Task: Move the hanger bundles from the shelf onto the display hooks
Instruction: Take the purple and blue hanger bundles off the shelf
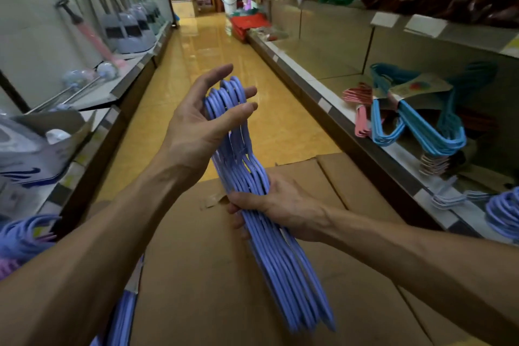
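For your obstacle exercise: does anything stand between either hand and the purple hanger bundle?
No. The right hand grips the purple hanger bundle at its middle, and the left hand touches its hook end with loosely spread fingers. No display hooks are in view.

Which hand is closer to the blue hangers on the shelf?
The right hand. It grips the purple hanger bundle low down on the shelf side, nearer the blue hangers. The left hand is at the bundle's hook end, farther toward the aisle.
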